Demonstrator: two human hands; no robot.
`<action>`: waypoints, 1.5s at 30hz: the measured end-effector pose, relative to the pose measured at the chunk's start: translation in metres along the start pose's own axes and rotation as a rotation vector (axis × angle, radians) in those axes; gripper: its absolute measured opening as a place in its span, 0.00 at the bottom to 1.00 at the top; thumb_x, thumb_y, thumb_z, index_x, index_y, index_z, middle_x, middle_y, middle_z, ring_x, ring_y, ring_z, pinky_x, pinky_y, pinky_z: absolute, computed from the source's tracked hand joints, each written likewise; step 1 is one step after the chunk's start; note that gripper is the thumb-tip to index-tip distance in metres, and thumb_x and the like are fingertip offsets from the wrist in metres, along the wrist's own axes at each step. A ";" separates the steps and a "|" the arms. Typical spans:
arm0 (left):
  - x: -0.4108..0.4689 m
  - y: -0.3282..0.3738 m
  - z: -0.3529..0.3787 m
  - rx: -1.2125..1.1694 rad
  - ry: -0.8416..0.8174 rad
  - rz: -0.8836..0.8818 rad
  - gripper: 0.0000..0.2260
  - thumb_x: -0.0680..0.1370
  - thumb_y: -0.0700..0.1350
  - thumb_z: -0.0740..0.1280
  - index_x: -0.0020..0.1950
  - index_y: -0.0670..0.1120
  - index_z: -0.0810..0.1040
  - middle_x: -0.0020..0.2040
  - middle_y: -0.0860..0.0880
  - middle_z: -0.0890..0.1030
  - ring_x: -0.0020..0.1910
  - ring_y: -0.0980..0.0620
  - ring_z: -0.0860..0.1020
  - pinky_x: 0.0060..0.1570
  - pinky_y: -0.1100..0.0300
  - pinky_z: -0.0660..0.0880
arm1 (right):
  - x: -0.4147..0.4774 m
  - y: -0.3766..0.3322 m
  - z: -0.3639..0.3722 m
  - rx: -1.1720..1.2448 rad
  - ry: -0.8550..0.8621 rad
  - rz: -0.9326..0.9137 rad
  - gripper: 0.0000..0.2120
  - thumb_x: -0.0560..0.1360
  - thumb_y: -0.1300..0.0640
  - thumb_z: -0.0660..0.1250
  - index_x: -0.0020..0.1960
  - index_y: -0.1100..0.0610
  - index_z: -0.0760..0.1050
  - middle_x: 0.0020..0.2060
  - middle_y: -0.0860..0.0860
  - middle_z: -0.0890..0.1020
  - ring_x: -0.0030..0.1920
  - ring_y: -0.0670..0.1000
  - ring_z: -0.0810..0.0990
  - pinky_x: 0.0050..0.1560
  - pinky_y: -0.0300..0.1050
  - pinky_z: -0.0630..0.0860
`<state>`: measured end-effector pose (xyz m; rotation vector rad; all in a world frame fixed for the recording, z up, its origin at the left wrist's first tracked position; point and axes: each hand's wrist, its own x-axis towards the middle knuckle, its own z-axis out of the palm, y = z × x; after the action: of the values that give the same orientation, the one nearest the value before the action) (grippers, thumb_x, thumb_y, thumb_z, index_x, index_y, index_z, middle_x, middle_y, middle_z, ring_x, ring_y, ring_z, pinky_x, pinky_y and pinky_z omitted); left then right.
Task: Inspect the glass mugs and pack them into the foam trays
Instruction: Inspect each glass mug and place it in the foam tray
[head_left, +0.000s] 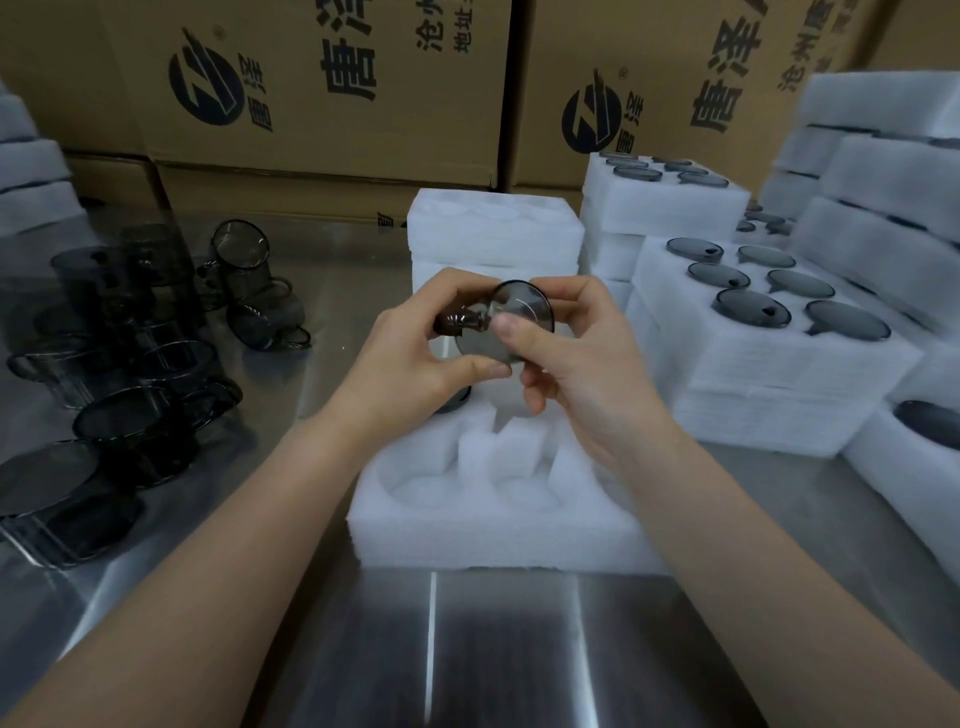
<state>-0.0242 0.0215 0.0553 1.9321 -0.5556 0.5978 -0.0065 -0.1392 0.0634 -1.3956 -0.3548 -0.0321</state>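
Observation:
I hold one smoky grey glass mug (511, 317) up over the white foam tray (493, 525) in the middle of the steel table. My left hand (415, 353) grips its handle side, thumb under the glass. My right hand (576, 353) pinches the round rim from the right, thumb across its face. The tray's near round pockets lie bare; a dark mug (457, 402) shows in a far pocket, mostly hidden by my left hand. Several loose grey mugs (150, 364) stand and lie at the left.
Filled foam trays (769, 332) with grey mugs are stacked at the right and back right (660, 192). A stack of foam trays (493, 234) stands just behind my hands. Printed cardboard boxes (332, 88) wall off the back. Bare steel table (498, 649) lies near me.

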 end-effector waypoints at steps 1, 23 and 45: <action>0.000 0.002 0.000 0.040 -0.015 0.014 0.24 0.67 0.42 0.76 0.61 0.44 0.76 0.55 0.52 0.81 0.56 0.53 0.79 0.59 0.56 0.75 | 0.000 0.001 0.001 -0.044 0.041 -0.020 0.16 0.70 0.56 0.77 0.51 0.54 0.71 0.48 0.51 0.78 0.23 0.48 0.73 0.21 0.39 0.69; 0.001 0.015 0.014 0.213 -0.027 0.003 0.35 0.69 0.34 0.73 0.74 0.46 0.64 0.69 0.56 0.72 0.67 0.61 0.70 0.59 0.77 0.65 | -0.002 0.006 0.009 -0.226 -0.005 -0.120 0.22 0.69 0.53 0.75 0.60 0.48 0.73 0.49 0.47 0.83 0.48 0.45 0.83 0.51 0.42 0.79; -0.002 0.015 0.018 0.344 -0.042 0.183 0.34 0.72 0.33 0.74 0.75 0.44 0.64 0.72 0.53 0.67 0.76 0.53 0.60 0.72 0.59 0.62 | 0.001 -0.001 0.001 0.211 0.151 0.079 0.16 0.83 0.52 0.60 0.52 0.60 0.83 0.48 0.59 0.86 0.49 0.59 0.85 0.44 0.55 0.83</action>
<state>-0.0317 -0.0004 0.0576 2.2346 -0.6974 0.8136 -0.0057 -0.1382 0.0646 -1.1893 -0.1712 -0.0338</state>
